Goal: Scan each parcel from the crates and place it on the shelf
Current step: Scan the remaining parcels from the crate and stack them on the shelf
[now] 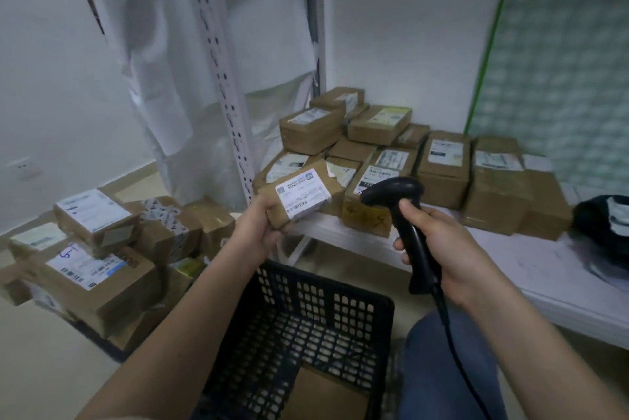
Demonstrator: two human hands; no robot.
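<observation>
My left hand (258,225) grips a small brown parcel (303,196) by its near end, white label facing up, just in front of the shelf's edge. My right hand (439,239) holds a black barcode scanner (405,225) by its handle, head pointing left toward the parcel. Below my arms sits a black plastic crate (306,317) with a brown parcel (326,396) lying in its bottom. The low white shelf (510,259) carries several brown labelled parcels (442,168), stacked at its back.
A pile of labelled cardboard boxes (98,249) sits on the floor at left. A white perforated shelf upright (224,79) rises behind the held parcel. A dark bag (606,222) lies on the shelf at far right. My knee in blue trousers (442,368) is beside the crate.
</observation>
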